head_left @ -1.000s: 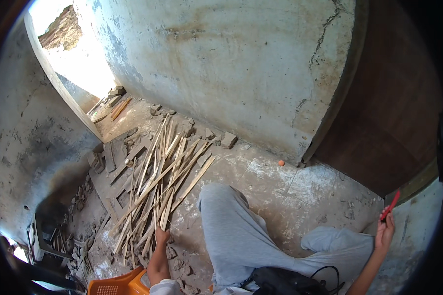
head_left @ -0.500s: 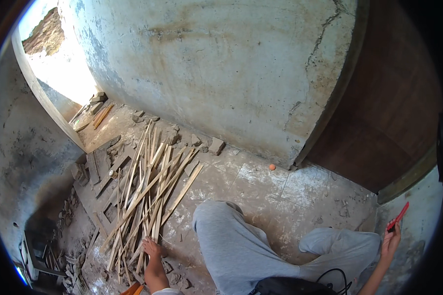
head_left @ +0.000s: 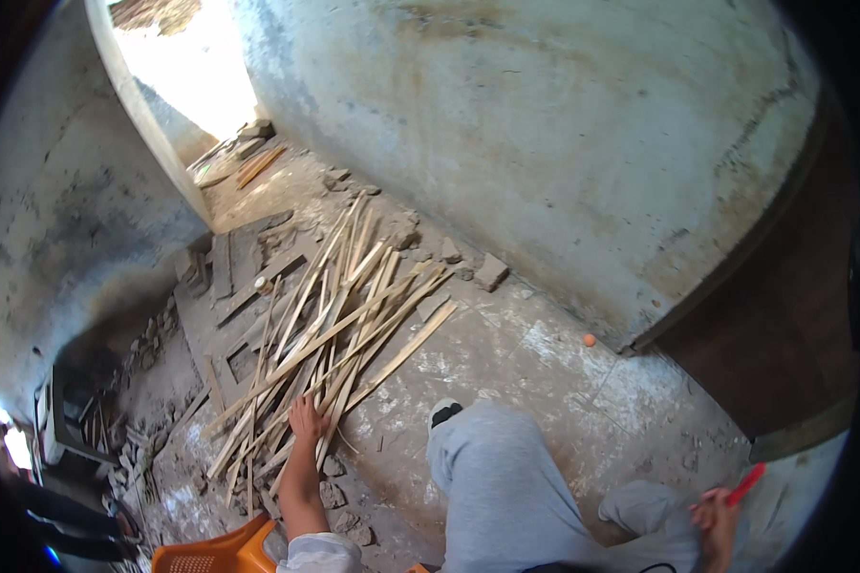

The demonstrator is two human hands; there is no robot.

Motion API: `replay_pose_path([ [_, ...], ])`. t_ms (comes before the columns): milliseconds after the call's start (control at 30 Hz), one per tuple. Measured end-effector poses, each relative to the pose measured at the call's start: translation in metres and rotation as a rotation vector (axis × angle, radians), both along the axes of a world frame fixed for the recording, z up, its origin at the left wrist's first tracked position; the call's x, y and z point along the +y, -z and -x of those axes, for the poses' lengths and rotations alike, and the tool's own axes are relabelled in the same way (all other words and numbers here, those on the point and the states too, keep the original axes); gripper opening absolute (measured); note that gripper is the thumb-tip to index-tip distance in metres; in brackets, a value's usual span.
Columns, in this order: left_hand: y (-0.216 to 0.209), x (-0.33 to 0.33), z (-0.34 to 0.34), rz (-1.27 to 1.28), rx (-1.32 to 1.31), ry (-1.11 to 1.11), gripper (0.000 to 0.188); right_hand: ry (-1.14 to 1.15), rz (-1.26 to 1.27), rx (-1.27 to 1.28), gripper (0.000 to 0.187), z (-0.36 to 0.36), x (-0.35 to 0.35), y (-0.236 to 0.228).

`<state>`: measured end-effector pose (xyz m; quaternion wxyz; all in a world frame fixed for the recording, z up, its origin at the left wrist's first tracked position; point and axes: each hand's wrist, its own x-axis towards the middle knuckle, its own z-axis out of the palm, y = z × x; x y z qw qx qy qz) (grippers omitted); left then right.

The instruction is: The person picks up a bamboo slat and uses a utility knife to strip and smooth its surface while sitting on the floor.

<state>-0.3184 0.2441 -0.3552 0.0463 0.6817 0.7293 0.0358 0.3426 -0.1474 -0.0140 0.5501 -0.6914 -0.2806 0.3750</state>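
Observation:
My left hand point(head_left: 306, 420) reaches down onto the near end of a loose, crisscrossed pile of thin wooden strips point(head_left: 339, 329) on the floor. Its fingers are apart and touch the strips, with none visibly lifted. Far to the right, over my grey-trousered legs point(head_left: 506, 487), my right hand point(head_left: 715, 520) is closed around a slim red tool point(head_left: 747, 483) that points up and outward. The tool's kind does not show.
An orange plastic chair point(head_left: 215, 552) is at the lower edge. Someone's dark-clothed legs point(head_left: 72, 520) show at the far left. Rubble lumps point(head_left: 492, 272) lie along the wall, near a small orange ball point(head_left: 590, 340). A brown door point(head_left: 784, 325) stands at right.
The view has swung, so the scene sits farther right and the chair and other person's legs show more. My left hand has moved farther onto the strips. My right hand still holds the red tool.

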Motion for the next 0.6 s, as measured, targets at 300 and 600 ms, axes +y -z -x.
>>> replay_pose_path([
  [300,0.006,0.075,0.110,-0.088,-0.262,-0.426,0.067,-0.808,0.660,-0.045,0.042,0.043,0.027,0.060],
  [600,0.021,0.127,0.217,0.064,-0.408,-0.704,0.092,-0.813,0.907,0.225,0.031,0.052,0.072,0.037],
])
